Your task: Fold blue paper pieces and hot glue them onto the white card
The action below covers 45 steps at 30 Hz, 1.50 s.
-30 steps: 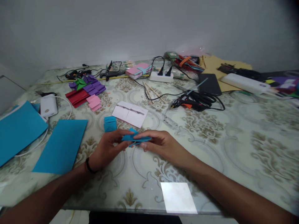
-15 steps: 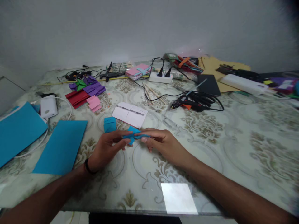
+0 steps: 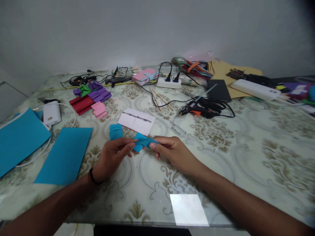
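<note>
The left hand (image 3: 109,155) and right hand (image 3: 176,152), each nearly closed, pinch a folded blue paper (image 3: 142,141) well inside the near table edge (image 3: 147,223).

Matt, creased paper is seen in the folded blue piece (image 3: 142,141) at centre; a smooth, glossy finish is shown by the tabletop (image 3: 248,157), and plain wood by the sticks (image 3: 165,99), upper centre.

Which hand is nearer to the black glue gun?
Right. The right hand is in front of the glue gun, slightly left; the left hand is farther left. Both hold the folded blue paper.
</note>
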Each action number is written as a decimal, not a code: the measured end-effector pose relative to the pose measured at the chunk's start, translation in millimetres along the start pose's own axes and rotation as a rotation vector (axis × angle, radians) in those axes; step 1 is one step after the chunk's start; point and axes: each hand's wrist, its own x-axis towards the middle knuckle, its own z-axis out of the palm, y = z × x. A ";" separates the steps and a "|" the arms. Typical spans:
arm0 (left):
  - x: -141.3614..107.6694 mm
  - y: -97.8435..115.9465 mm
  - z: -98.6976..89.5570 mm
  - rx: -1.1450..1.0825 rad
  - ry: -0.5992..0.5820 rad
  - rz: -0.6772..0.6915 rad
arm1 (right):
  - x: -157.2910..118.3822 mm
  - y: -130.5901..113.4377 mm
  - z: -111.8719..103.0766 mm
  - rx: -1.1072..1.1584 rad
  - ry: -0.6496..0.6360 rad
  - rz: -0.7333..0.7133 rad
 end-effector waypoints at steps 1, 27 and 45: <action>-0.1 -0.5 0.0 -0.006 0.014 -0.012 | -0.1 -0.1 0.1 -0.005 0.000 0.000; -0.1 -3.7 -2.7 0.007 0.066 0.002 | 2.6 2.3 1.0 0.041 0.121 -0.035; -1.2 -3.8 -7.4 0.233 -0.080 0.066 | 1.6 6.1 0.5 0.029 0.114 -0.080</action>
